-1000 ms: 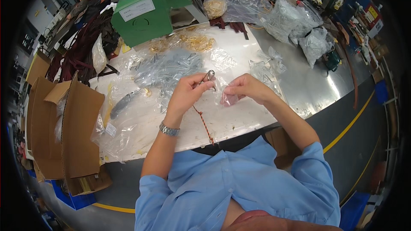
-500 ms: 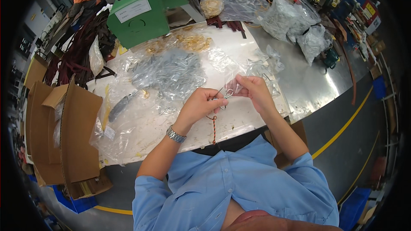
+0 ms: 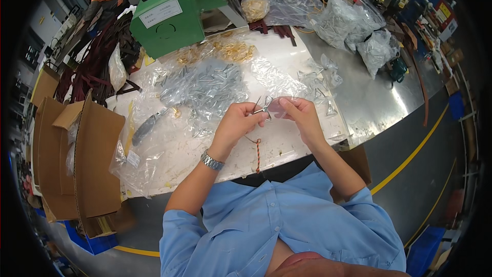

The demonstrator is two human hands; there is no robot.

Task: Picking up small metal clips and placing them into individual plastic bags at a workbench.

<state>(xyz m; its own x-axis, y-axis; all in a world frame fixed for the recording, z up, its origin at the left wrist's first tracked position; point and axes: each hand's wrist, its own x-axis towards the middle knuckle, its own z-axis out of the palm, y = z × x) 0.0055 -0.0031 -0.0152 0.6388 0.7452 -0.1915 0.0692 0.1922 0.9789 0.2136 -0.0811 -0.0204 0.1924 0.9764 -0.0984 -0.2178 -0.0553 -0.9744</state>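
L hand (image 3: 237,122) gripped shiny metal pc (image 3: 266,109), R hand (image 3: 302,117) pinched clear plastic (image 3: 275,105), twisted cord (image 3: 258,156) ran nr worktable (image 3: 292,143) edge, bagged hardware (image 3: 205,86) lay beyond

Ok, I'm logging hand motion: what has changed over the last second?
The left hand moved right and down in view with the silvery metal piece; the twisted orange cord shifted right. The clear plastic film in the right hand moved up, beside the metal piece. Neither hand visibly let go. The green machine stayed put.
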